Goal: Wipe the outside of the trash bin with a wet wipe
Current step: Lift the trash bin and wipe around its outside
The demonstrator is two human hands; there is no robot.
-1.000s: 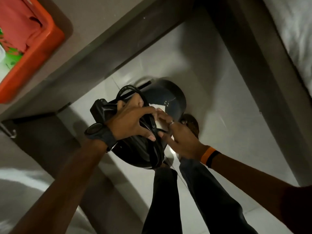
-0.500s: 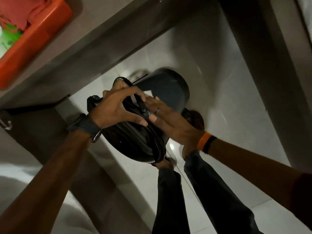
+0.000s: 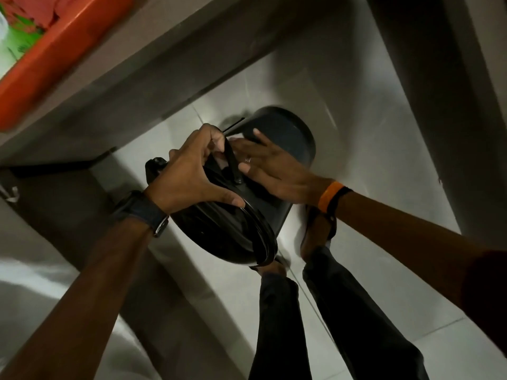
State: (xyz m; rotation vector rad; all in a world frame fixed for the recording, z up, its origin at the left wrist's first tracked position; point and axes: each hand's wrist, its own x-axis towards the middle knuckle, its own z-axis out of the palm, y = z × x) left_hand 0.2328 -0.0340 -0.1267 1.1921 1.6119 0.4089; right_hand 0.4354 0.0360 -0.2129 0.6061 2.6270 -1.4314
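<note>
We hold the trash bin (image 3: 247,215) tilted above the floor (image 3: 384,187). Left hand (image 3: 189,174) clamps its rim; right hand (image 3: 271,165) lies flat on the wall, wipe not visible. Light, rigid, glossy, probably slippery: grip the rim.

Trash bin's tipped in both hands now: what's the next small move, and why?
Probably slide the right hand further along the trash bin wall toward its base. The left hand steadies the rim end and the right lies flat on the side; no wipe shows.

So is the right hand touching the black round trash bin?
Touching. The head view shows the right hand pressed flat on the black trash bin's side.
</note>
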